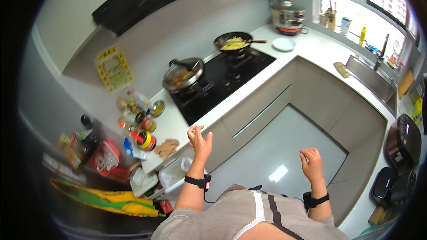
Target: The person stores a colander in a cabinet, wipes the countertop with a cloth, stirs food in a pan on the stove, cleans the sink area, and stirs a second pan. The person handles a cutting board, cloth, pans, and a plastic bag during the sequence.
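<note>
My left hand (200, 143) is raised near the front edge of the white countertop (208, 115), fingers bent and apart, holding nothing. My right hand (311, 165) hangs over the floor with loosely curled fingers and no object visible in it. Both hands look wet, and each wrist wears a black strap. Beyond my left hand lies a black glass gas cooktop (200, 108). On its left burner sits a pan (165, 85) with brown food seen under a glass lid (195, 64). A black wok (218, 40) on the far burner holds pale yellow shredded food (235, 44).
Several sauce bottles (146, 140), a small metal bowl (157, 108) and a brown cloth (166, 148) stand left of the cooktop. A lined bin (166, 176) is below. Right are a white plate (283, 44), a steamer (288, 18), a sink (370, 80) and a rice cooker (403, 140).
</note>
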A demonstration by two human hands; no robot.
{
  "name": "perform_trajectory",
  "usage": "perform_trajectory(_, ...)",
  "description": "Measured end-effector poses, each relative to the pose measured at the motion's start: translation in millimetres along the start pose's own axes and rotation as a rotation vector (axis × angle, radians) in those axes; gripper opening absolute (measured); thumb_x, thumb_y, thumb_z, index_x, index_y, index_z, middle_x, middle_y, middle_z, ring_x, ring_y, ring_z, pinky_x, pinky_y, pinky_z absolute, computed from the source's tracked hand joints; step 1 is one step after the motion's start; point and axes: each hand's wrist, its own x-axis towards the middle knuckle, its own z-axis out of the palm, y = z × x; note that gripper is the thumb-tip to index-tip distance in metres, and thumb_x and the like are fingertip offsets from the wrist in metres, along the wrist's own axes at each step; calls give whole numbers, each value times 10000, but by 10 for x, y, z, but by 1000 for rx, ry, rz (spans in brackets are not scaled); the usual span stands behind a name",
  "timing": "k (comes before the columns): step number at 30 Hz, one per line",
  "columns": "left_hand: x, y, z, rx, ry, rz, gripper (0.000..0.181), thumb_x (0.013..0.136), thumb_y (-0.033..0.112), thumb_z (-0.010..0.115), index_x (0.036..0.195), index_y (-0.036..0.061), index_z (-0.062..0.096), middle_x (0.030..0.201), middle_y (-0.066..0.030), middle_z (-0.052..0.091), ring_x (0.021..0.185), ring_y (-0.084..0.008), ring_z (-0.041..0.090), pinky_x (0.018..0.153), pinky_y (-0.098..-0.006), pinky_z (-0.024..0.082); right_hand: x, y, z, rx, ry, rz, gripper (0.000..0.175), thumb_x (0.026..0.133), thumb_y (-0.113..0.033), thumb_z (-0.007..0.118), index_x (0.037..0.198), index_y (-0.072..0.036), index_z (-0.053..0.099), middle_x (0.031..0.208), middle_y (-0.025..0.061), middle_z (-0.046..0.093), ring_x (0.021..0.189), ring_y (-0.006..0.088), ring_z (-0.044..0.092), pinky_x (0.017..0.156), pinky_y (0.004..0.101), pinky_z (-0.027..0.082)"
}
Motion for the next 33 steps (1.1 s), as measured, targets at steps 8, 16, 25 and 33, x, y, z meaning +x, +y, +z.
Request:
perform_trajectory(8,547,1078,1258,-161,-162,221,396,780,180,703,1134,106,543,1258,-129,344,1142,-309,438,956,-480,368,-473,484,-228,-107,76,269,52,802,-54,665,842,-24,679,815,137,660,849,326,602,755,405,491)
perform_trajectory(16,1119,1314,1943,-266,-182,150,417,798,174,691,1174,136,514,1302,-120,338,1145,-301,438,935,-466,354,469,933,-134,-202,26,221,70,819,-71,659,860,-24,690,820,132,670,859,315,608,752,396,494)
perform_trajectory(25,2336,568,1564,-286,174,46,391,838,155,657,1194,111,503,1316,-119,327,1145,-282,466,962,-465,327,2893,860,1461,54,-365,-172,83,820,-79,665,865,-17,698,837,152,676,825,334,611,748,397,492)
perform_trajectory(33,2130,302,1061,-55,407,-133,329,835,94,656,1148,61,558,1240,-162,380,1127,-319,419,995,-403,356,4532,-674,3258,499,-560,-830,325,807,-65,662,1123,-2,620,1118,192,613,1067,384,547,931,420,450)
